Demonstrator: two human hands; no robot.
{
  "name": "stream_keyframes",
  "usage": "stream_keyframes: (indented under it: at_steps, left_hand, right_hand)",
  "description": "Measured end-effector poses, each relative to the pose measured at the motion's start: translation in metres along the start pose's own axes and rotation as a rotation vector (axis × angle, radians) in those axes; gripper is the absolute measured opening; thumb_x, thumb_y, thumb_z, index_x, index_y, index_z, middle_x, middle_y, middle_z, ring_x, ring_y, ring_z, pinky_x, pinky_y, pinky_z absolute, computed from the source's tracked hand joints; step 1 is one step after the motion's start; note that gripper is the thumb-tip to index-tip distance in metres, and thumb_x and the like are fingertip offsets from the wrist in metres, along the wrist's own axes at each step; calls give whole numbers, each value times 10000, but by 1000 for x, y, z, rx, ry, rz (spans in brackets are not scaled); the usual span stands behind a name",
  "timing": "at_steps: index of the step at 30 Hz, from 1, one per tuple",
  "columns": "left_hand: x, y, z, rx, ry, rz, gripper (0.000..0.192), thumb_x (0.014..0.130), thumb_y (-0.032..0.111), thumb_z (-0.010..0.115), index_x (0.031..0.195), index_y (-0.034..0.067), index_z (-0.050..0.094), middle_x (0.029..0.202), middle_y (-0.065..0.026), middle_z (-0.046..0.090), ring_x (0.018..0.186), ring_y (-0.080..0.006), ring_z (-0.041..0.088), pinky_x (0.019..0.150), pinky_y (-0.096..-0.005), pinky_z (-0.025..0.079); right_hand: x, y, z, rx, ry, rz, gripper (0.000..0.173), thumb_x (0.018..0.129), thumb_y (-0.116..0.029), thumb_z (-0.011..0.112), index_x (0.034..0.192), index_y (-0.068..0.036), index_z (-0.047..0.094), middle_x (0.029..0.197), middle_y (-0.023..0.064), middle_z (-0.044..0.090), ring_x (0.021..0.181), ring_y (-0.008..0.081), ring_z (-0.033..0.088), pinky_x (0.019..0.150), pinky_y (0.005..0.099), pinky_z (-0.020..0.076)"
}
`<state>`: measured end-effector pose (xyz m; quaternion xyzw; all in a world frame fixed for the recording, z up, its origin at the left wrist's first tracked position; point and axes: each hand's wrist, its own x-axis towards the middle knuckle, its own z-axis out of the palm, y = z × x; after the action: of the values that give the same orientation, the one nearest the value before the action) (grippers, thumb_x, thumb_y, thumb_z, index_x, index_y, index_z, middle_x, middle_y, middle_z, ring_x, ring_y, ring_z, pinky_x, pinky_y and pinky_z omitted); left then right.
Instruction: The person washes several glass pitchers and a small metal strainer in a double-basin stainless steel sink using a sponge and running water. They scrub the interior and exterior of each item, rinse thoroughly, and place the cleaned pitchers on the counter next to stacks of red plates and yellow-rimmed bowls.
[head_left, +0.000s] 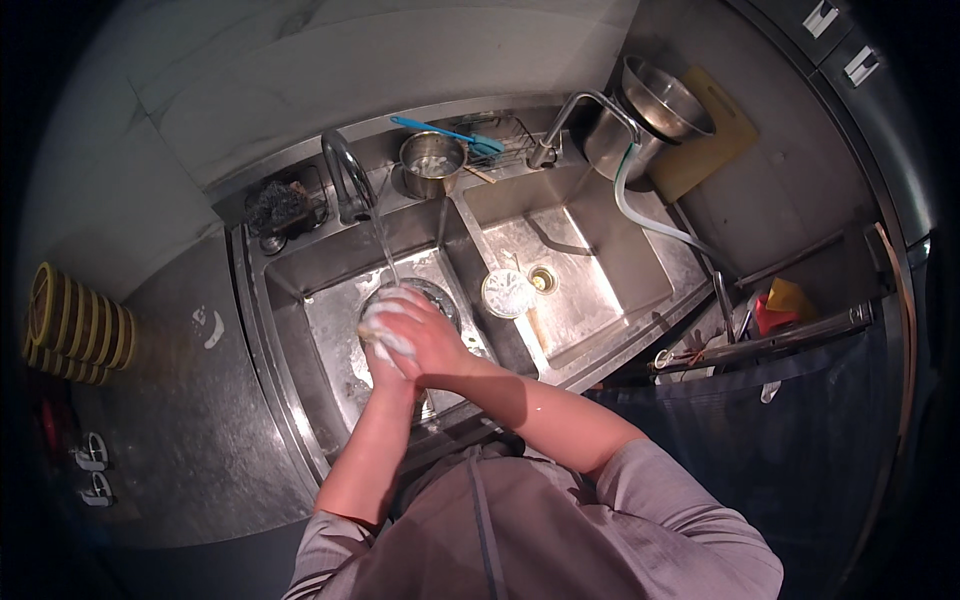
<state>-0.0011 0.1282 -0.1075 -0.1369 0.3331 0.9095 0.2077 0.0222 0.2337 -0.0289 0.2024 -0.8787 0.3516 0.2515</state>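
Both my hands are pressed together over the left basin (322, 375) of a stainless steel double sink, covered in white lather. My right hand (427, 337) lies across the top. Under it, my left hand (386, 367) is mostly hidden, so I cannot see whether anything is between the palms. A thin stream of water (385, 244) runs from the curved chrome faucet (346, 169) and falls at the far side of my fingers. Behind and below my hands, a round dark object (439, 294) shows on the basin floor, partly covered.
A round strainer (508, 293) sits beside the drain (542, 280) in the right basin. Along the back ledge are a metal pot (433, 163), a blue brush (450, 133) and a dark scouring pad (276, 206). A white hose (645, 221) hangs from the second faucet (589, 101). Striped stacked containers (82, 319) stand left.
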Motion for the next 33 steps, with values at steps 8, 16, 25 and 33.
stream_keyframes:
  at_steps: [8,16,25,33]
  left_hand:
    - [-33,-10,26,253,-80,293,357,1093,353,411,1299,69,473,1255,-74,534,1140,-205,560,990,-319,464]
    - [-14,5,37,997,-312,957,330,1033,353,453,1127,38,476,1266,-195,472,1184,-312,475,1091,-442,347]
    - [15,0,17,1252,-363,1173,293,935,214,550,1153,21,508,1233,-234,497,1128,-413,472,1021,-523,375]
    - [7,-11,-9,1430,-390,1162,400,785,57,620,1168,6,517,1267,-236,469,1164,-457,442,1024,-561,384]
  right_hand:
    - [30,5,0,524,146,830,207,888,-144,584,1029,-34,688,972,170,674,880,391,631,812,444,517]
    - [-25,32,16,1552,342,1092,239,1050,-212,499,1144,-55,653,1026,71,678,899,158,673,777,299,567]
    - [-27,24,2,1552,300,1185,326,1062,-340,500,1235,-96,631,1040,44,660,917,124,657,777,281,542]
    - [-27,29,19,863,286,1159,334,1054,-281,548,1269,-32,607,1028,33,656,844,124,613,763,269,503]
